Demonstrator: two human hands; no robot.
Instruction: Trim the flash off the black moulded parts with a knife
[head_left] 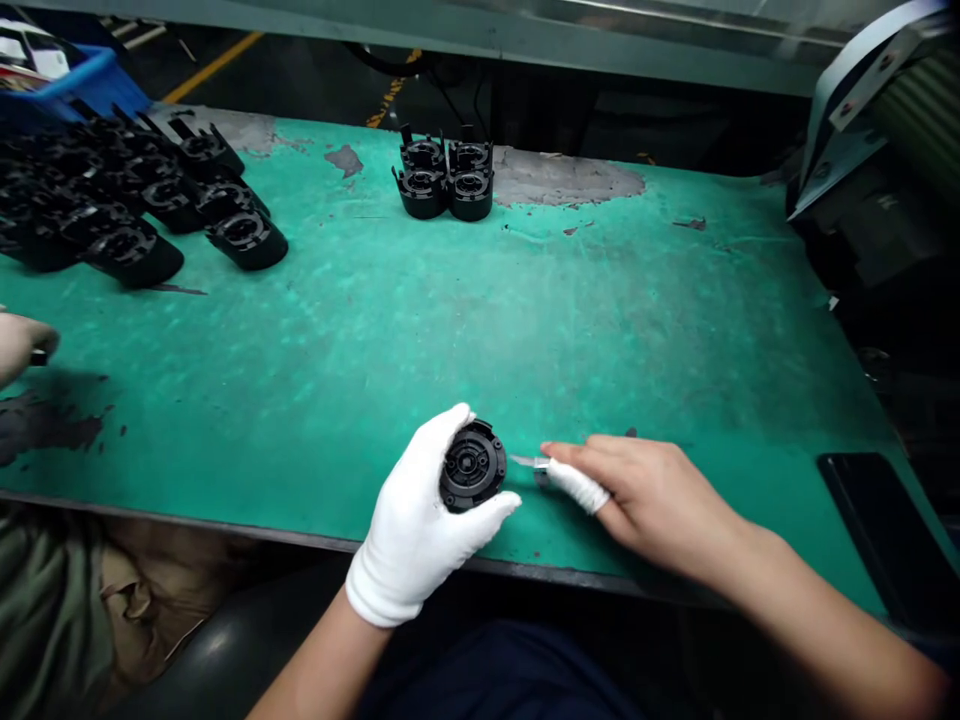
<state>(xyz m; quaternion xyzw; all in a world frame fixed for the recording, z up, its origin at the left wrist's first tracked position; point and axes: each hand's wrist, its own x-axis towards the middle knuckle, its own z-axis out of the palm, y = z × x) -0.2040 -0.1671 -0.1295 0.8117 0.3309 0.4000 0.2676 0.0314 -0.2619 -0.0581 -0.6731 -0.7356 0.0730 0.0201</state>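
My left hand [420,530], in a white glove, is closed around a round black plastic part [472,464] with ringed detail on the face turned up to me. Just to its right, my right hand [637,490] grips a small knife [531,462], its blade pointing left at the part's edge with a slight gap between. White tape or cloth wraps the right thumb; the rest of that hand is bare. Most of the knife's handle is hidden in my fingers.
Several similar black parts [471,190] stand in a cluster at the table's [525,320] back; many more [135,250] crowd the left beside a blue bin [112,80]. A black phone-like slab [892,540] lies right. Another person's hand [22,345] shows at left.
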